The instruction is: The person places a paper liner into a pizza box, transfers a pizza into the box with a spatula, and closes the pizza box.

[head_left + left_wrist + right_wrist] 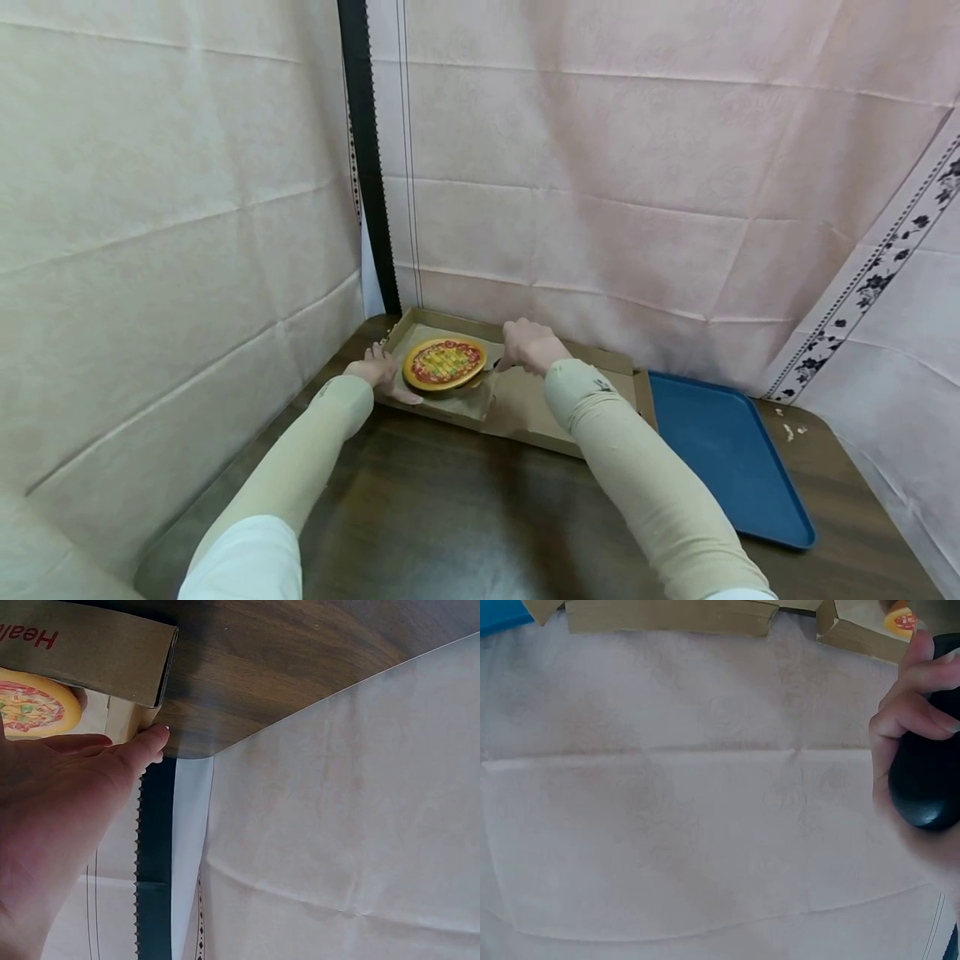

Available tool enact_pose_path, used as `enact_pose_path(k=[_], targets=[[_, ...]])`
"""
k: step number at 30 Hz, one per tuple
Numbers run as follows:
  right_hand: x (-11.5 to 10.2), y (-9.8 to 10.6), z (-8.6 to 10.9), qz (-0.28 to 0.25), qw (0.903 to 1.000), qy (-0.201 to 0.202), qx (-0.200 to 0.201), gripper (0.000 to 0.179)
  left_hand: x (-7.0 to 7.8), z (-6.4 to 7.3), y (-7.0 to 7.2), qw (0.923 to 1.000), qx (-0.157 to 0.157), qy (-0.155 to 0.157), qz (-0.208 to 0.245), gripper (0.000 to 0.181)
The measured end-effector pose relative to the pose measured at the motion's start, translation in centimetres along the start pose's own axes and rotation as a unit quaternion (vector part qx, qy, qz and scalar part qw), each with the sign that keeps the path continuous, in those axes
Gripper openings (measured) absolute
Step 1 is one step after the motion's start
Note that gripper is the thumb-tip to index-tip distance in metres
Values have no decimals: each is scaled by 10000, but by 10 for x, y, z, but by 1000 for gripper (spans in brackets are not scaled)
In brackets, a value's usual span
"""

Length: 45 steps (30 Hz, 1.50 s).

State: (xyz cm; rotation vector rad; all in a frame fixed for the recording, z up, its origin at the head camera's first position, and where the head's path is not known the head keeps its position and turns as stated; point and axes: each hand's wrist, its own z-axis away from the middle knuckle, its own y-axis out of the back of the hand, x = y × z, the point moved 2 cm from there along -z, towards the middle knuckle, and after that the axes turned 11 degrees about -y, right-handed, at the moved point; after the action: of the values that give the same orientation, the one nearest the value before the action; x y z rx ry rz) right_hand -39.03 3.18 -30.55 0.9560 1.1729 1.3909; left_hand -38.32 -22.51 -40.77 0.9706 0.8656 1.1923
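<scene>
A toy-looking pizza (445, 363) with a yellow rim and red and yellow topping sits on paper in the left half of an opened cardboard pizza box (525, 408). My left hand (378, 371) is at the box's left side, fingers extended; in the left wrist view the fingertips reach the box corner (142, 716). To the right of the pizza, my right hand (528, 346) grips a black-handled utensil (928, 784). Its thin far end meets the pizza's right edge in the head view, and how far it goes under the pizza cannot be told.
Partly beside the box lies a blue tray (720, 450) on the dark wooden table (420, 500). Small pale scraps (788, 432) are near the table's right edge. Light cloth (637, 167) hangs behind and on both sides, close to the box.
</scene>
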Motion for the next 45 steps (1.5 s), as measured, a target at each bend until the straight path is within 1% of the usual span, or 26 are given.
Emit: enact_pose_path(k=[5, 10, 18, 27, 34, 38, 41, 45], targets=[[1, 1, -2, -21, 9999, -103, -68, 30, 2, 5, 1, 10000, 46, -28, 53, 123], [1, 6, 0, -63, 9997, -186, -114, 28, 2, 6, 1, 9999, 34, -51, -122, 121], [7, 13, 4, 122, 9996, -179, -154, 22, 4, 8, 1, 9999, 51, -33, -113, 119], [20, 18, 9, -33, 9994, -228, -251, 33, 4, 9, 2, 10000, 13, -55, -16, 119], [29, 14, 9, -28, 9989, -285, -358, 34, 4, 8, 2, 10000, -19, -89, 2, 119], [31, 12, 8, 20, 9990, -235, -367, 32, 3, 7, 2, 9999, -8, -39, 115, 119], [33, 11, 6, 6, 9991, -225, -362, 31, 3, 7, 2, 9999, -6, -38, 118, 120], [33, 9, 6, 24, 9992, -234, -328, 32, 2, 7, 2, 9998, 19, -119, 156, 119]])
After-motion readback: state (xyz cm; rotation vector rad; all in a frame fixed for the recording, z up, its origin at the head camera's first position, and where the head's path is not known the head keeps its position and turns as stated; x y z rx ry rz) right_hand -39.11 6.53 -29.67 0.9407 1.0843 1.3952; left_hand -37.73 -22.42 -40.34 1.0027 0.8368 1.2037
